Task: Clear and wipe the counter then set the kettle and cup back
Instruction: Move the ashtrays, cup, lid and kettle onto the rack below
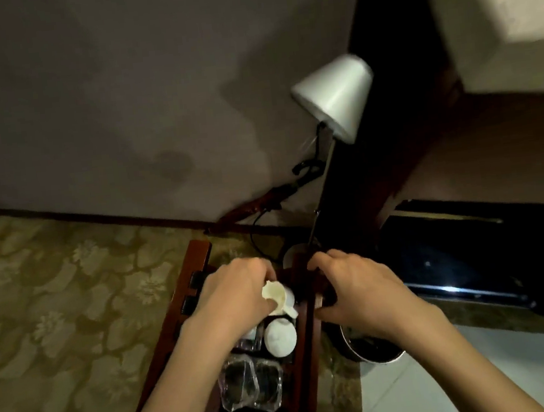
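A: What can't you make out from your head camera?

B: Plenty. The room is dim and the picture is smeared. Your left hand (236, 296) curls its fingers round a crumpled pale cloth (275, 297), and the hand covers most of it, so you only see a wad poking out on the thumb side. Your right hand (360, 292) is bent over the right rail of the wooden tray (305, 329); the fingertips drop behind the rail, so I cannot tell whether they clamp on it or on something below.

A: And the cup and kettle?

B: A white lidded cup (279, 337) stands in the tray just below the cloth hand, towards your wrist. I can't pick out any kettle.

A: What else does the tray hold?

B: Nearer you than the cup sits a clear glass dish (251, 387) with two hollows; both look dark, and their contents are unreadable. Under your left wrist something small and pale is mostly hidden.

A: Beyond the hands?

B: Under your right forearm is a round metal bin (373, 351), dark inside, cut off by the arm. Past your knuckles a floor lamp (336, 98) leans.
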Tool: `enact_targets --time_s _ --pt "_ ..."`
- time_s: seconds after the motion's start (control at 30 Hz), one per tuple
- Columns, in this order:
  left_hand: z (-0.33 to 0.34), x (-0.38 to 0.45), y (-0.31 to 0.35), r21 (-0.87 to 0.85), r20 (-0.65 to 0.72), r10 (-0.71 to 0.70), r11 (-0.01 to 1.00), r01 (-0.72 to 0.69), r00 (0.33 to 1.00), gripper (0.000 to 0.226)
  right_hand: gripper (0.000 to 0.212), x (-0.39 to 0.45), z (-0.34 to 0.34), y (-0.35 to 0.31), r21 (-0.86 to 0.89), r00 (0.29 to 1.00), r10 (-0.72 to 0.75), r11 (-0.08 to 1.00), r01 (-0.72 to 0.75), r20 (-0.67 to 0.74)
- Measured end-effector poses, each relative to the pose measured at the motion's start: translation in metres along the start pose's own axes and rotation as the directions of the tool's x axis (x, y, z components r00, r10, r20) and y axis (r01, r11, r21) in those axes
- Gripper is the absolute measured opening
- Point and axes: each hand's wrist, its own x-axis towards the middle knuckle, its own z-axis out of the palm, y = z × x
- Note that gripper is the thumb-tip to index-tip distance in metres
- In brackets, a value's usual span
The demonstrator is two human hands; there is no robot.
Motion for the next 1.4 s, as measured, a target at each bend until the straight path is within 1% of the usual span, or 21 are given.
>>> enact_targets --time_s 0.17,0.33,0.43,0.57,0.63,0.77,0.9,1.0,1.17,1.4 --pt "-0.086 -0.047 0.043 0.079 0.005 0.128 0.989 -0.128 0.992 0.028 0.054 -0.067 -0.098 -0.01 -0.031 0.998 0.024 0.999 -0.026 -0.056" --pt "-0.163 -0.076 0.101 0.139 -0.043 0.283 0.951 -0.275 0.958 0.032 0.054 -0.122 -0.178 -0.01 -0.082 0.992 0.029 0.996 -0.039 -0.125" --pt "-0.196 -0.087 0.137 0.168 -0.091 0.348 0.929 -0.33 0.933 0.033 0.053 -0.148 -0.218 -0.001 -0.125 0.988 0.021 0.991 -0.04 -0.155" --pt "-0.224 -0.094 0.185 0.205 -0.158 0.399 0.908 -0.365 0.903 0.034 0.054 -0.177 -0.263 0.023 -0.117 0.982 0.015 0.992 -0.038 -0.189" --pt "-0.233 -0.094 0.208 0.203 -0.176 0.401 0.908 -0.366 0.899 0.033 0.052 -0.188 -0.28 0.04 -0.107 0.981 0.015 0.994 -0.037 -0.196" --pt "-0.243 -0.086 0.26 0.163 -0.192 0.363 0.928 -0.335 0.912 0.032 0.05 -0.209 -0.31 0.088 -0.148 0.983 0.023 0.988 -0.051 -0.184" --pt "-0.243 -0.076 0.311 0.132 -0.219 0.339 0.939 -0.316 0.915 0.032 0.051 -0.223 -0.333 0.133 -0.17 0.982 0.032 0.983 -0.064 -0.184" --pt "-0.24 -0.071 0.34 0.11 -0.217 0.337 0.941 -0.32 0.916 0.033 0.051 -0.231 -0.345 0.155 -0.169 0.982 0.031 0.984 -0.064 -0.188" --pt "-0.247 -0.056 0.367 0.142 -0.211 0.333 0.941 -0.308 0.919 0.032 0.049 -0.237 -0.358 0.186 -0.144 0.977 0.021 0.988 -0.052 -0.214" --pt "-0.267 -0.017 0.387 0.12 -0.211 0.338 0.94 -0.318 0.917 0.034 0.048 -0.217 -0.376 0.213 -0.123 0.972 0.034 0.99 -0.064 -0.231"
